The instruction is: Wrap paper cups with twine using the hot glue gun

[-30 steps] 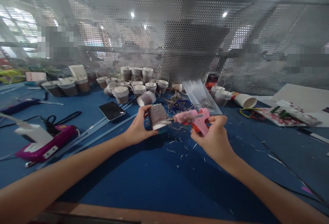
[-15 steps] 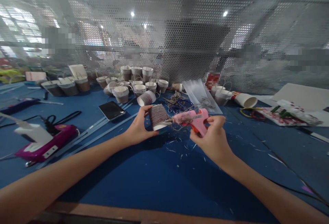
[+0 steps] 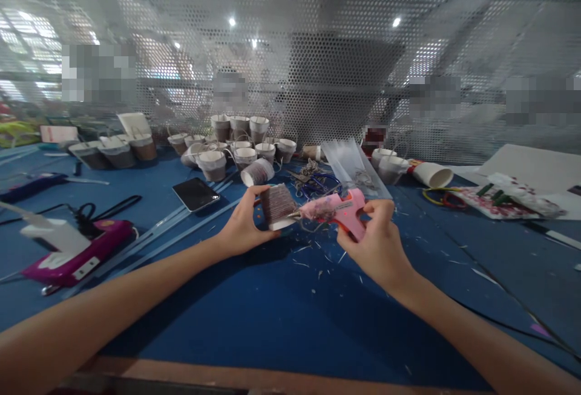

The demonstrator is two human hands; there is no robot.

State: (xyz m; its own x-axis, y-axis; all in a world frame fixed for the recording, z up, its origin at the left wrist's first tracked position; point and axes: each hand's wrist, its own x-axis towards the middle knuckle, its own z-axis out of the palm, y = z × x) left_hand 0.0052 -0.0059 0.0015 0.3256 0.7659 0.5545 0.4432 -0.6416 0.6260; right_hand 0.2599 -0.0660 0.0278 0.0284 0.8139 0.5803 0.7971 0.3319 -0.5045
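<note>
the left hand (image 3: pixel 245 224) holds a cord-wrapped cup (image 3: pixel 278 202) tilted above the table (image 3: pixel 272 322), its grip curved around the side. the right hand (image 3: pixel 380 239) has its grip wrapped on a pink glue gun (image 3: pixel 336 208). relative to the earlier frame, the nozzle (image 3: pixel 294 215) sits slightly farther left, at the cup's pale rim. the gun's label (image 3: pixel 345 206) is illegible.

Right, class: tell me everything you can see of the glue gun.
The glue gun is pink, seemingly plastic, with a metallic-looking nozzle, wispy strands on its barrel and small markings too blurred to read. The right hand grips its handle above the blue table. Its nozzle points left, tipped slightly down, at the cup in the left hand; whether they touch is unclear.
</note>
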